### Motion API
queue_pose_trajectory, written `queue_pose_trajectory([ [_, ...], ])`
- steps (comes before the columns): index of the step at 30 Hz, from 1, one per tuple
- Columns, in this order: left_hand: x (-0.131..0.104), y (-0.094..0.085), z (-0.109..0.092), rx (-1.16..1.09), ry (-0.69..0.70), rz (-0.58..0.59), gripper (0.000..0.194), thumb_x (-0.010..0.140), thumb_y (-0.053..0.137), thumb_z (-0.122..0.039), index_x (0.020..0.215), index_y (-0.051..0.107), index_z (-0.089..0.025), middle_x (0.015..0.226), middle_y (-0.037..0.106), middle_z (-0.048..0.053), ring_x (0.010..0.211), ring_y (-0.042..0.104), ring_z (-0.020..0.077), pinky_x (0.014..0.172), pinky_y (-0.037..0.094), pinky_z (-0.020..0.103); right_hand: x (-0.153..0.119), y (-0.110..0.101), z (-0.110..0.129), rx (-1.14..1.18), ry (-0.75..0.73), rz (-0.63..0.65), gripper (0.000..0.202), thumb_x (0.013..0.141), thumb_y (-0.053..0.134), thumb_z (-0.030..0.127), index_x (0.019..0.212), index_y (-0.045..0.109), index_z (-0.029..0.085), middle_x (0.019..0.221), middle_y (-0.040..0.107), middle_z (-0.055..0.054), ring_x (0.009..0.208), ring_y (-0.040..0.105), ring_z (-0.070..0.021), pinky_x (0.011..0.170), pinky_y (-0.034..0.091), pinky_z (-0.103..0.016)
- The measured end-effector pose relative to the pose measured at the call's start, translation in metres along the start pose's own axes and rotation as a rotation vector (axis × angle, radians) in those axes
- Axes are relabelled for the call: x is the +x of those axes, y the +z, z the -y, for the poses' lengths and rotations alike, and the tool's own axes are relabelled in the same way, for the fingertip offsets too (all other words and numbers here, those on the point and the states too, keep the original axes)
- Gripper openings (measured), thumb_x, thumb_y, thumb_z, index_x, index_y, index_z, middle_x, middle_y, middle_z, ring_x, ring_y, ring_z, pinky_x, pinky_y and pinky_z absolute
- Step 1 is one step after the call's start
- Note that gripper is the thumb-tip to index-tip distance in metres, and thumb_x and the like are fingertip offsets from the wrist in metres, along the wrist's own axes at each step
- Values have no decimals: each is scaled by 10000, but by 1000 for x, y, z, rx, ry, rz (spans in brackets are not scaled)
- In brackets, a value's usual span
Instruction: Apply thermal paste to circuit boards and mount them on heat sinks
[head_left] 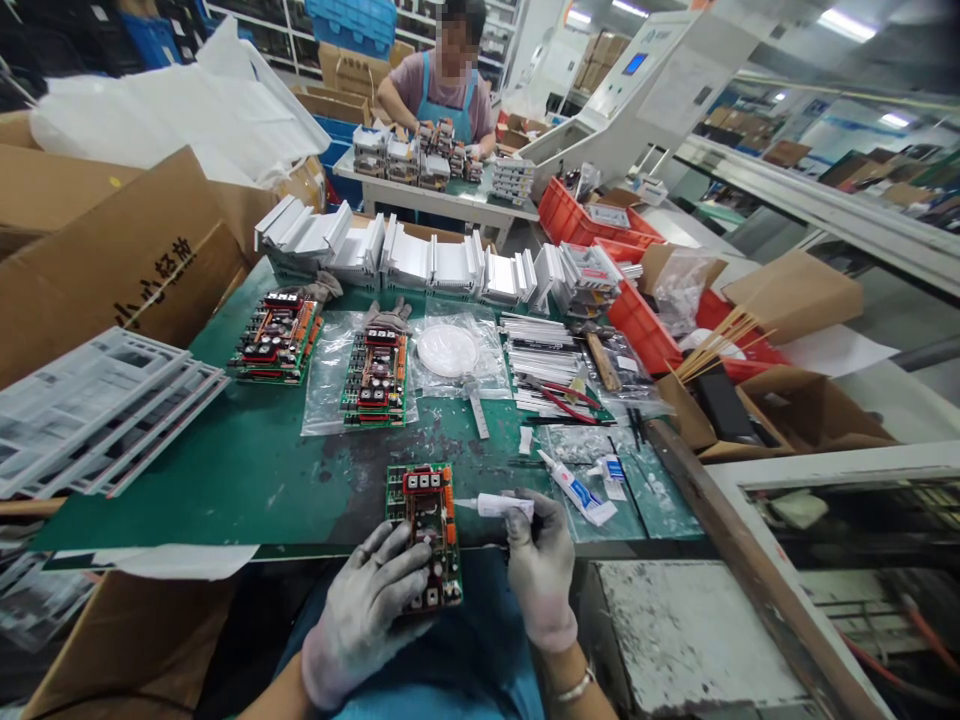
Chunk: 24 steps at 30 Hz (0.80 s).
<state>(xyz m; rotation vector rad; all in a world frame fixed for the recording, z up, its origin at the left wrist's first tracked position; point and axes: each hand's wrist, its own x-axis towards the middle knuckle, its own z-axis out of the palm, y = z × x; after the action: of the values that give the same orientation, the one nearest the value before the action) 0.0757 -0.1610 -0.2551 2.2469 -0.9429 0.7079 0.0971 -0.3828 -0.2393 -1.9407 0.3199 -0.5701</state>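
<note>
A green circuit board point(453, 560) with red and orange connectors lies at the front edge of the table, its near end reaching past the edge. My gloved left hand point(375, 610) holds this board from its left side, fingers laid over its face and hiding part of it. In my gloved right hand point(541, 570) is a white glue tube point(495, 507), pinched between thumb and fingers. Its thin nozzle points left, close to the orange connectors along the board's right edge. Whether the tip touches the board I cannot tell.
Stacked circuit boards point(375, 375) stand mid-table, with another stack point(276, 338) farther left. Pliers point(566, 400), metal strips and a second glue tube point(577, 490) lie to the right. Aluminium heat sinks point(431, 262) line the back. A co-worker point(442, 90) handles parts at the table beyond.
</note>
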Motion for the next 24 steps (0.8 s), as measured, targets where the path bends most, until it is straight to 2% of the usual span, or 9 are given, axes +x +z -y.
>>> queue_pose_trajectory([
  [9, -1, 1, 1, 10, 5, 18, 299, 864, 698, -296, 1125, 574, -219, 1105, 737, 39, 1252, 581, 226, 1115, 433, 407, -7, -8, -4, 11, -77, 41, 363, 881, 610, 559, 914, 656, 200, 867, 726, -79, 785, 696, -235, 684, 570, -356],
  [15, 3, -1, -1, 8, 10, -9, 197, 914, 634, -295, 1085, 583, -212, 1086, 739, 41, 1238, 590, 217, 1126, 418, 392, -9, -11, -6, 66, -106, 65, 309, 885, 626, 511, 914, 650, 205, 869, 732, -70, 779, 706, -220, 678, 584, -340],
  [19, 4, -2, -1, 21, 8, 6, 221, 903, 654, -316, 1095, 597, -221, 1093, 739, 32, 1216, 603, 214, 1111, 432, 387, -12, -11, -4, 56, -131, 83, 260, 885, 642, 471, 915, 654, 213, 874, 745, -65, 775, 714, -217, 670, 588, -332],
  [24, 3, -2, 0, 21, -6, 38, 214, 908, 647, -340, 1096, 621, -240, 1114, 735, 19, 1226, 596, 207, 1125, 415, 374, -15, -15, -5, 32, -89, 63, 280, 895, 620, 490, 921, 652, 214, 880, 749, -69, 782, 715, -220, 682, 588, -338],
])
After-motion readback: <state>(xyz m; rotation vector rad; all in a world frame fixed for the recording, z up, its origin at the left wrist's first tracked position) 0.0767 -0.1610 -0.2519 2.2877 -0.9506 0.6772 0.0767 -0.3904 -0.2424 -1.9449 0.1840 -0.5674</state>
